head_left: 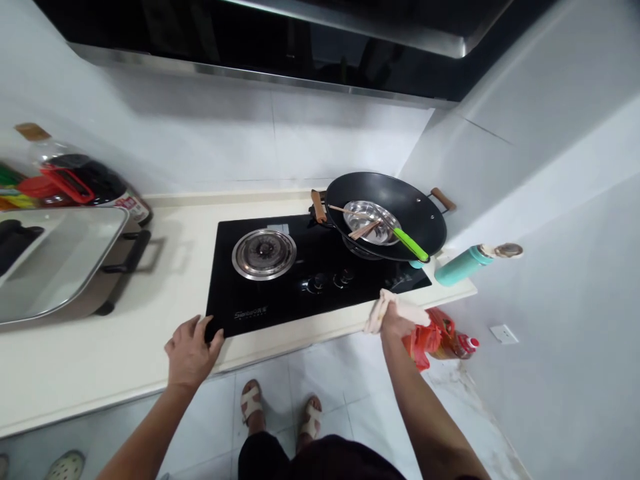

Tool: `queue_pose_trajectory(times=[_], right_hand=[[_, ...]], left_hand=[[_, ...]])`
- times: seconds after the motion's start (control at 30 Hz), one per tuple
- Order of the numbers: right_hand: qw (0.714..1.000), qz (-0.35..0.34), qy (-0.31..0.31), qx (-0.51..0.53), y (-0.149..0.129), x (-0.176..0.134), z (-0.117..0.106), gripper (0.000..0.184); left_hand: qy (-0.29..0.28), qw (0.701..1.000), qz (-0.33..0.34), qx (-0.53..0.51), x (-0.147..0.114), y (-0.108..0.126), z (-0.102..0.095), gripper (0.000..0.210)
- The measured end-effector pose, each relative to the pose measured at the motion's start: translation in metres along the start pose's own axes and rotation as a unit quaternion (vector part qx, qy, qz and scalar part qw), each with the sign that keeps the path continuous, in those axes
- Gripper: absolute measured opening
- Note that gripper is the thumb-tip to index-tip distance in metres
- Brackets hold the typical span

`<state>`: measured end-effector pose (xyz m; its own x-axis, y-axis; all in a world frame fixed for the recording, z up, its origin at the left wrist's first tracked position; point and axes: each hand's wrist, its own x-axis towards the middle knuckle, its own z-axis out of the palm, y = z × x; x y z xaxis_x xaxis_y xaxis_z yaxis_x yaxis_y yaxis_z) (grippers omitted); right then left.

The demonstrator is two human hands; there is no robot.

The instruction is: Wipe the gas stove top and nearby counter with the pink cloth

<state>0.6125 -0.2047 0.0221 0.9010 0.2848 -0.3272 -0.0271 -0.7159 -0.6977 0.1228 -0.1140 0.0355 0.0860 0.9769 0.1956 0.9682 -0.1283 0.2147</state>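
Note:
My right hand [396, 323] is closed on a pale pink cloth [379, 312] at the front edge of the counter, by the right end of the black gas stove [280, 299]. At the stove's front left corner, my left hand [191, 351] rests on the counter with its fingers apart. A steel-ringed burner [264, 254] is bare on the left side of the stove. Over the right burner stands a black wok [425, 223] with wooden handles. Inside it lie a steel bowl [387, 234], a green-handled utensil [411, 245] and some wooden sticks.
An electric pan with a glass lid [75, 260] stands left, a dark sauce bottle [90, 175] behind it. At the right end is a turquoise bottle [461, 266]. An oil bottle [455, 346] and red bag [423, 343] are below. A range hood [300, 50] hangs overhead.

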Motion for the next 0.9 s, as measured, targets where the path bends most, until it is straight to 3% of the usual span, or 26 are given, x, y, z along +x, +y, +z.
queue_pose_trajectory(times=[0.1, 0.2, 0.37, 0.47, 0.53, 0.63, 0.73, 0.9], right_hand=[[0.996, 0.0, 0.065, -0.065, -0.007, 0.008, -0.005, 0.077], [0.989, -0.057, 0.085, -0.102, -0.003, -0.009, 0.006, 0.076], [0.96, -0.24, 0.049, -0.136, 0.022, -0.032, 0.018, 0.062], [0.916, -0.373, 0.026, -0.147, 0.026, -0.014, 0.01, 0.049], [0.899, -0.416, 0.036, -0.134, 0.016, 0.007, 0.0, 0.051], [0.896, -0.414, 0.065, -0.146, -0.014, 0.04, -0.01, 0.063], [0.906, -0.36, 0.071, -0.21, -0.047, 0.068, -0.007, 0.067], [0.908, -0.311, 0.011, -0.279, -0.083, 0.108, 0.009, 0.066]], left_hand=[[0.0, 1.0, -0.001, 0.002, 0.0, -0.001, -0.001, 0.049], [0.002, 1.0, 0.0, 0.008, 0.0, -0.001, -0.002, 0.049], [-0.003, 1.0, -0.006, 0.012, 0.001, -0.005, -0.001, 0.048], [-0.002, 1.0, -0.004, 0.014, 0.001, -0.008, 0.001, 0.048], [0.003, 1.0, -0.003, 0.017, 0.001, -0.011, 0.003, 0.048], [0.007, 1.0, 0.0, 0.021, 0.001, -0.014, 0.005, 0.048], [0.006, 1.0, 0.003, 0.025, 0.0, -0.016, 0.006, 0.048], [0.006, 1.0, 0.01, 0.027, -0.001, -0.017, 0.006, 0.05]])
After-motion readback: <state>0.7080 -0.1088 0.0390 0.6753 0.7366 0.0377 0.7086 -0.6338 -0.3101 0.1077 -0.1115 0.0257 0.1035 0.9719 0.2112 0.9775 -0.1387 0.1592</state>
